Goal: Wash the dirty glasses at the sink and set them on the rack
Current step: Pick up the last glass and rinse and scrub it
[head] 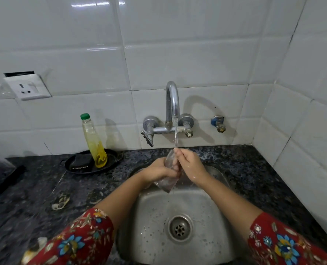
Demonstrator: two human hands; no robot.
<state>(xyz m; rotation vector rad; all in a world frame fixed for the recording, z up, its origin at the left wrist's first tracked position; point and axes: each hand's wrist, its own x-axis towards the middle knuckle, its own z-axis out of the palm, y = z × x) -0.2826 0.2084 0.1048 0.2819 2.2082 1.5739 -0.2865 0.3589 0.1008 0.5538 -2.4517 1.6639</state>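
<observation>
One view only, head-worn and wide-angle. The scene is seen from above the sink, faced forward and down toward the tap and tiled wall. Left hand, right hand and glass are framed near, mid-picture. Sleeves are cut off at the bottom corners.

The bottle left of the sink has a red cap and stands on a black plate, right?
No: the head view shows the cap is green, not red. The bottle does stand on the black plate left of the sink.
</observation>
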